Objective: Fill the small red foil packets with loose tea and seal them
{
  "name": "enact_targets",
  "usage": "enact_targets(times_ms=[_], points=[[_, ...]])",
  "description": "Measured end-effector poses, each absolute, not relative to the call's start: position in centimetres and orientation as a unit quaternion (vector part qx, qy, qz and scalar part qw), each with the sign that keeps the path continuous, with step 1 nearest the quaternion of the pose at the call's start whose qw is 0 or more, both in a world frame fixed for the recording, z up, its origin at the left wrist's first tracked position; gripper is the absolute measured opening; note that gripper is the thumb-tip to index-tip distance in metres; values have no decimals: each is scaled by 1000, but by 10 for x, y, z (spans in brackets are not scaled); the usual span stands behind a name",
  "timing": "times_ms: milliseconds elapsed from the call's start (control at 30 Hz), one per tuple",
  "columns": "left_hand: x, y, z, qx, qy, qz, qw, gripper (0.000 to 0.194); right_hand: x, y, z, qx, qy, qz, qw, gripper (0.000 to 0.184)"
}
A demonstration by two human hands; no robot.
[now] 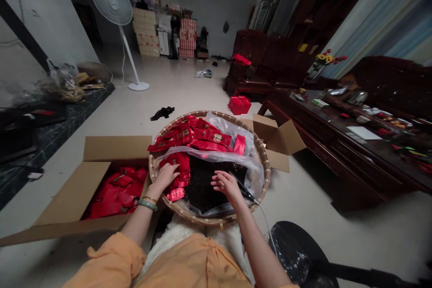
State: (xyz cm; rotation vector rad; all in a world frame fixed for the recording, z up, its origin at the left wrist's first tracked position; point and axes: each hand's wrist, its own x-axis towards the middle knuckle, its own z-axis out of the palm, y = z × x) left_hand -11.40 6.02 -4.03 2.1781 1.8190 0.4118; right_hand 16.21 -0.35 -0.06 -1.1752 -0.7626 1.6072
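Note:
A round woven bamboo basket [266, 171] stands in front of me, lined with a clear plastic bag [254, 175]. Loose dark material like tea leaves [202, 189] fills its middle. My left hand [165, 176] reaches over the basket's left side, its fingers stretched out at a stack of small red packets [182, 172]. More red packets [209, 137] with gold labels are heaped on the plastic at the far side. Above the dark leaves hovers my right hand [225, 183], fingers apart and holding nothing visible. Just right of it lies a slim black tool [245, 191] with a white cord.
An open carton [67, 193] of red packets [118, 191] stands at left, another open carton [276, 139] at right behind the basket. A dark wooden table [337, 144] runs along the right. A white fan [113, 2] stands farther back; a black round base [297, 252] is near my right.

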Motion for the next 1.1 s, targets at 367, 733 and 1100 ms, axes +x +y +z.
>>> enact_targets(times_ms=[367, 733, 1100], points=[[-102, 51, -23, 673, 681, 248, 149, 44, 132, -16, -21, -494, -400, 629, 447, 38], [-35, 16, 22, 602, 533, 425, 415, 33, 106, -2, -2, -482, -663, 316, 478, 32], [-33, 13, 21, 660, 535, 368, 377, 23, 135, -9, 3, -539, -649, 245, 478, 43]])
